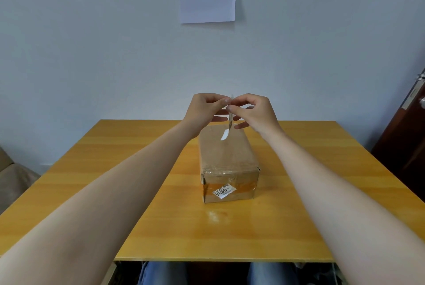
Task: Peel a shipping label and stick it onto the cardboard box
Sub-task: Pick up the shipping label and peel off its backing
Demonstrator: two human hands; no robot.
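While both my arms reach out over the wooden worktop (96, 169), my left hand (202, 112) is raised above the far end of the cardboard box (227, 158), its thumb and forefinger pinched together on the upper part of the shipping label (226, 134). That label hangs edge-on to me between my two hands, a thin white strip whose top pokes up just past my fingertips and whose lower end curls down in front of the box's far top edge; I cannot tell whether it touches the cardboard or how far it has come off its backing. My left fingertips (226, 101) meet those of the other hand right at the strip. Below them the box lies lengthwise away from me near the middle of the worktop, brown, wrapped in clear tape, with a band of orange-brown tape across its near face and a small white sticker (224, 191) printed 8954 stuck crookedly on that band. My right hand (255, 112) mirrors the left, thumb and forefinger closed on the same strip from the other side, its remaining fingers spread loosely underneath. Above both hands a white paper sheet (207, 2) with a black character is fixed to the pale wall, and at the far right stands a dark brown door (407, 142).
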